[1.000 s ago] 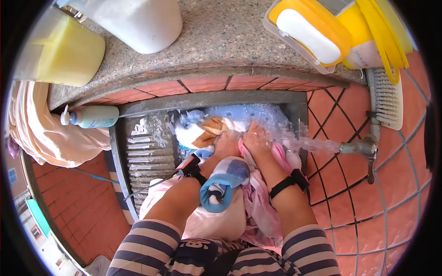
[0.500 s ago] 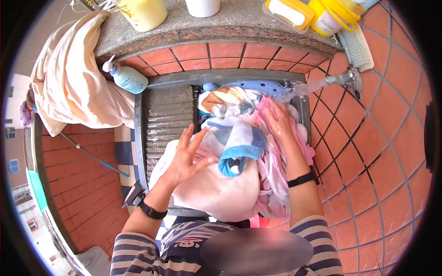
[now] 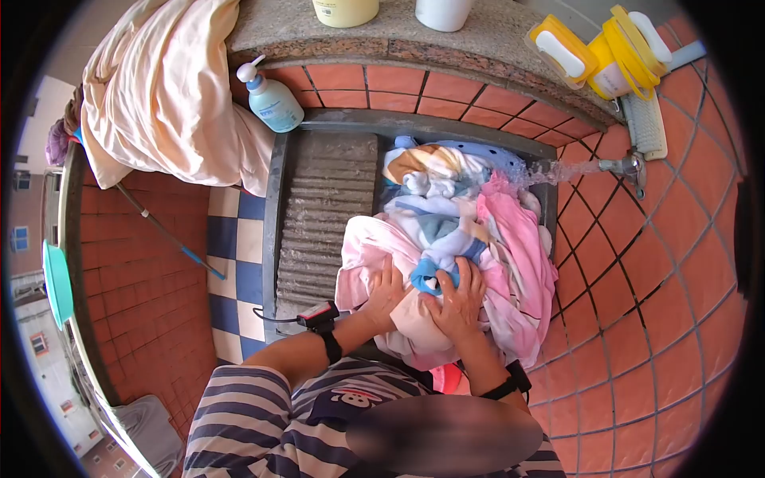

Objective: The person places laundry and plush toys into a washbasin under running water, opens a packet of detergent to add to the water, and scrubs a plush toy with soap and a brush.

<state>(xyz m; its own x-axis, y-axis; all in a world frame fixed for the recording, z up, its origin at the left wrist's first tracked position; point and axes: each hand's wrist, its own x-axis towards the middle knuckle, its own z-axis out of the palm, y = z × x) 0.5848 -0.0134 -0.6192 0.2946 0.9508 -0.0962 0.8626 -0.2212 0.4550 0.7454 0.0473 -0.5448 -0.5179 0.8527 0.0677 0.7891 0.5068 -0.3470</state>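
Observation:
A heap of wet clothes fills the right part of a stone sink (image 3: 283, 187). My left hand (image 3: 384, 296) lies on the pale pink cloth (image 3: 374, 247) at the heap's near left side, its fingers spread. My right hand (image 3: 458, 303) rests on the near edge of the heap, fingers apart, beside a blue-cuffed piece (image 3: 434, 267). A brighter pink garment (image 3: 518, 255) hangs down the right side. Brown-and-white cloth (image 3: 430, 163) and blue dotted cloth (image 3: 490, 153) lie at the back, where water runs from the tap (image 3: 625, 166).
A ribbed washboard (image 3: 327, 223) forms the sink's left part. A pump bottle (image 3: 275, 106) stands at its back left corner beside a large cream cloth (image 3: 171, 95). On the granite ledge (image 3: 478, 52) are tubs and yellow containers (image 3: 613, 68). A brush (image 3: 645, 123) lies at the right.
Both hands have come down onto the near part of the heap; my right hand has left the pink garment near the water. The pale pink cloth is bunched up more. The view has shifted.

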